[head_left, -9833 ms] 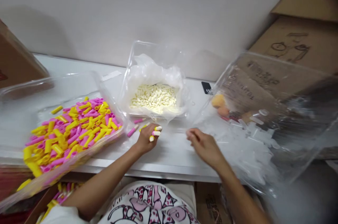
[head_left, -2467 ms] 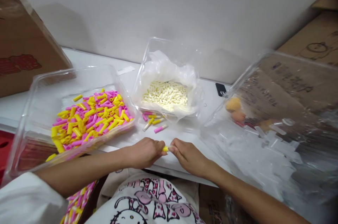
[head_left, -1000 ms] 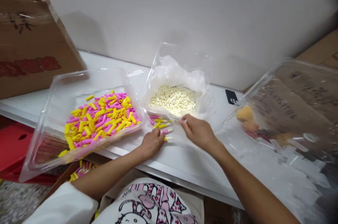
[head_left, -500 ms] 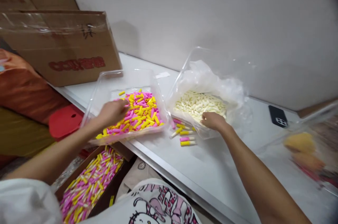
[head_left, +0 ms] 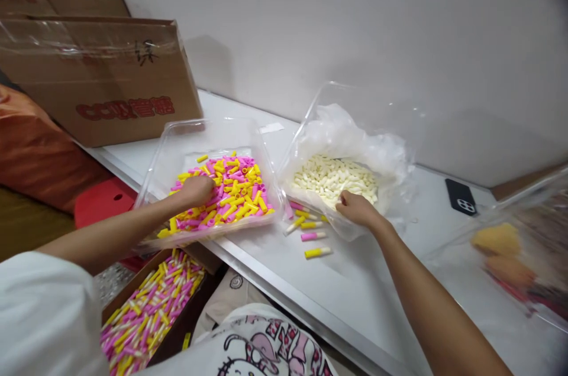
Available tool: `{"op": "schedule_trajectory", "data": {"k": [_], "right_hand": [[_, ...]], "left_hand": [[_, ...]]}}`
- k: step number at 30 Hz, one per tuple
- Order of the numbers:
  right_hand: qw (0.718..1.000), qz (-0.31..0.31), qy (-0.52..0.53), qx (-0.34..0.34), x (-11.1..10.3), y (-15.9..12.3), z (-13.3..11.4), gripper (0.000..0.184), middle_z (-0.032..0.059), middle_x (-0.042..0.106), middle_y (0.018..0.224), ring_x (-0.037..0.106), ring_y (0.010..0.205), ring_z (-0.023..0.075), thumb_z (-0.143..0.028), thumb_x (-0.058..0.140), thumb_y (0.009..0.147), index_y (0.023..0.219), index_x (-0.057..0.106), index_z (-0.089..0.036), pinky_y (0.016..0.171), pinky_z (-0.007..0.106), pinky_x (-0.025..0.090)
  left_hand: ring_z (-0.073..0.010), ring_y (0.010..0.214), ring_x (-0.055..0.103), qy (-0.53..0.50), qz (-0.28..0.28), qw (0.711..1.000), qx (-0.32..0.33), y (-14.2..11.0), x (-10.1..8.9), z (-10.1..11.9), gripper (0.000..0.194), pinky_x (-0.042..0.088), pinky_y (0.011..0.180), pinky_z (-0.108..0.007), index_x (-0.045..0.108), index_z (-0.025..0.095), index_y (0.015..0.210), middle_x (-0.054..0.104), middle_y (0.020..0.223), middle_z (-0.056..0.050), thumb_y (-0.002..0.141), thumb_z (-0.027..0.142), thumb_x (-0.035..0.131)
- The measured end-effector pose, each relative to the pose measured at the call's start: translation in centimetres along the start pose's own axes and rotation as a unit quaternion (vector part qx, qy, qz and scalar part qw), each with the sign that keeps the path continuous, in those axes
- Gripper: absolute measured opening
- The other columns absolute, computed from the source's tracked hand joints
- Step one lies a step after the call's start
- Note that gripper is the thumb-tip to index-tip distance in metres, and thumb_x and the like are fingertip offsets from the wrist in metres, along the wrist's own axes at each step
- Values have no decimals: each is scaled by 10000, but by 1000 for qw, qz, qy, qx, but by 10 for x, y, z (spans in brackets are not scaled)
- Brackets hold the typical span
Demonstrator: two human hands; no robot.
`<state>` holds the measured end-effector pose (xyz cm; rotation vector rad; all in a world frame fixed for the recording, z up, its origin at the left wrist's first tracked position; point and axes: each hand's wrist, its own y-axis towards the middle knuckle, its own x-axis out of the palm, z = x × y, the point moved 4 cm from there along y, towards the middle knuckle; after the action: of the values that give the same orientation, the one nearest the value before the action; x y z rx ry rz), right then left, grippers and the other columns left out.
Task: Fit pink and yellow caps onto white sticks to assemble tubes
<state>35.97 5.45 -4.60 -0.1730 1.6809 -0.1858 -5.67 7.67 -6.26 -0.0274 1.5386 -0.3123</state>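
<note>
Carton and phone flank the trays; left hand sits among tubes, right hand at white pieces, both grips too hidden to tell.

Looks like small workshop or packing corner; can't tell whether it's inside home. White bench before me, plain wall behind. Small parts in bulk: clear tub of pink and yellow tubes, open plastic bag of pale sticks. Open carton below bench edge, full of white-ended tubes. Big printed cardboard boxes on left, red plastic stool, speckled floor.
</note>
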Motion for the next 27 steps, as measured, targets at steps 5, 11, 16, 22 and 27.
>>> {"op": "schedule_trajectory", "data": {"k": [5, 11, 16, 22, 27], "right_hand": [[996, 65, 58, -4, -12, -11, 2, 144, 68, 650, 809, 572, 743, 173, -227, 429, 810, 833, 560, -170, 620, 233, 346], [933, 136, 326, -69, -46, -60, -50, 240, 7, 596, 723, 549, 628, 125, -407, 456, 864, 880, 552, -188, 590, 237, 415], [833, 67, 522, -169, -53, -107, -115, 200, -43, 516, 656, 526, 553, 89, -387, 552, 837, 901, 548, -198, 534, 226, 460], [839, 43, 505, -198, -49, -123, -123, 182, -29, 566, 689, 561, 581, 85, -368, 526, 869, 900, 544, -190, 549, 216, 483], [851, 47, 476, -216, -43, -130, -122, 185, -27, 565, 666, 550, 573, 86, -366, 508, 885, 871, 559, -188, 545, 216, 461]], "left_hand": [[-280, 813, 609, -5, 33, 999, 9, 5, -3, 5, 249, 369, 564, -284, 588, 162, 694, 649, 852, -131, 765, 357, 451], [-145, 558, 527, -345, 82, 933, 68, -32, -55, 51, 258, 387, 518, -242, 413, 196, 809, 530, 667, 3, 888, 430, 337], [-119, 629, 455, -435, -11, 859, 271, -79, -66, 137, 318, 382, 579, -229, 442, 182, 763, 469, 683, 21, 904, 453, 354], [-114, 636, 431, -446, -58, 829, 332, -97, -62, 165, 314, 356, 571, -231, 474, 166, 827, 484, 712, 15, 927, 431, 335], [-127, 642, 451, -374, -10, 852, 366, -103, -66, 169, 274, 361, 600, -255, 466, 173, 829, 513, 728, -5, 945, 368, 313]]}}
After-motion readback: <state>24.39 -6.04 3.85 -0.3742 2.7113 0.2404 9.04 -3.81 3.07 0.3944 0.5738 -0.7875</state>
